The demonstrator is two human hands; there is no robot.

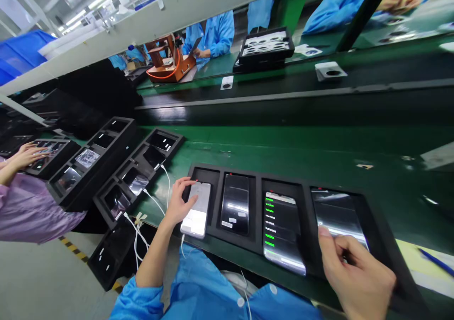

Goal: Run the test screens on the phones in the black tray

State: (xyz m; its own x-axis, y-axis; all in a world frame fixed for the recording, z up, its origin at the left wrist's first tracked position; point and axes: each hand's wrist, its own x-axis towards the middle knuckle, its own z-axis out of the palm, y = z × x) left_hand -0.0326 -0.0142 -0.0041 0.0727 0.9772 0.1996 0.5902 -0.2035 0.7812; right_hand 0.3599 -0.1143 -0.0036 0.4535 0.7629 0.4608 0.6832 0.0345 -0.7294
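A black foam tray (pixel 258 180) with several slots lies on the green bench, with smartphones in it. My left hand (pixel 180 202) reaches over the left smartphone (pixel 197 211), which has a lit white-grey screen and a white cable at its lower end. Its fingers are apart, with the thumb over the screen. Beside it lies a dark-screened smartphone (pixel 235 202). Another smartphone (pixel 283 230) shows green and white text lines. At the right end, my right hand (pixel 356 272) is closed, fingers curled, over the lower part of a dark smartphone (pixel 338 211); what it grips is hidden.
Left stand more foam trays (pixel 133 161) of phones, with white cables (pixel 156 201) trailing off. A co-worker's hands (pixel 30 154) touch a tray there. A blue pen (pixel 436 262) lies on yellow paper at right. Beyond a dark conveyor channel (pixel 283 109), people in blue sit working.
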